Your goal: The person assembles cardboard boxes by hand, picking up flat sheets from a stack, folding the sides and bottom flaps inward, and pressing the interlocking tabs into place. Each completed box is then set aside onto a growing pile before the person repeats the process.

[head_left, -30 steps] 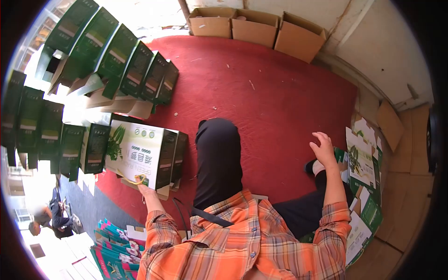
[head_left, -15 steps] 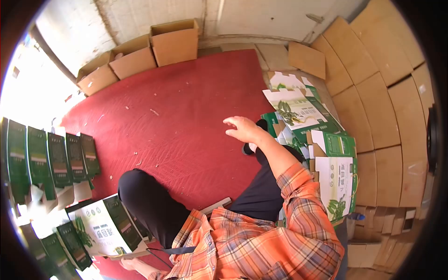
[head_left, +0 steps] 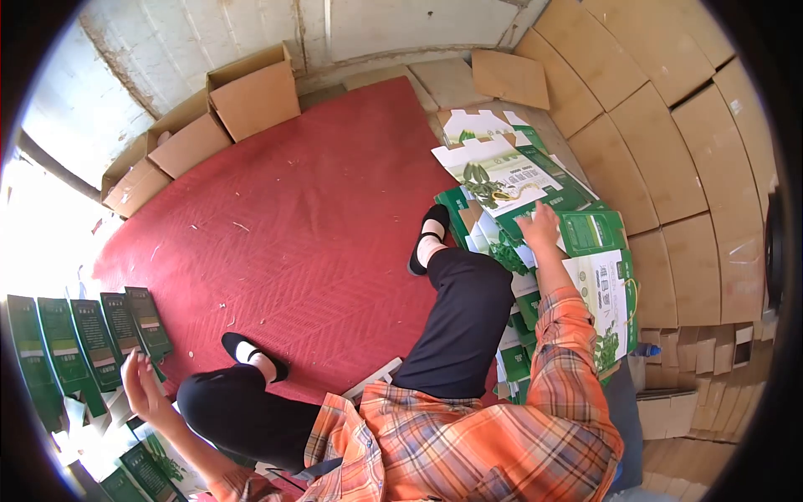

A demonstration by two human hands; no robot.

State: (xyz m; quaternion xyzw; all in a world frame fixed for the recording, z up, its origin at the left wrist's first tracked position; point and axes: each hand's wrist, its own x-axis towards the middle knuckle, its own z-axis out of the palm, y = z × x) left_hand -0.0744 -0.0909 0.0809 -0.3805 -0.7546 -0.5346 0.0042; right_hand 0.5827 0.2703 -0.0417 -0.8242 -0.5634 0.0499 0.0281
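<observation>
My right hand point(head_left: 539, 226) is over the pile of flat green and white cartons on the right. Its fingers are apart, near the edge of a printed white carton sheet point(head_left: 502, 176); whether they touch it I cannot tell. At the left, my left hand point(head_left: 144, 386) is raised with its fingers spread and nothing in it, beside a row of standing dark green cartons point(head_left: 100, 335). Below that hand lies a white and green carton point(head_left: 171, 456), partly hidden by my forearm. Another printed carton point(head_left: 598, 293) lies beside my right forearm.
Open brown boxes point(head_left: 255, 96) line the back wall on the red carpet point(head_left: 318, 201). Stacked brown cartons point(head_left: 657, 151) form a wall at the right. A loose cardboard piece point(head_left: 510, 78) lies at the back. My feet rest on the carpet, with small scraps about.
My right hand has moved right, from above the carpet to the carton pile. My left hand has risen from the lower carton towards the standing cartons. The view has shifted.
</observation>
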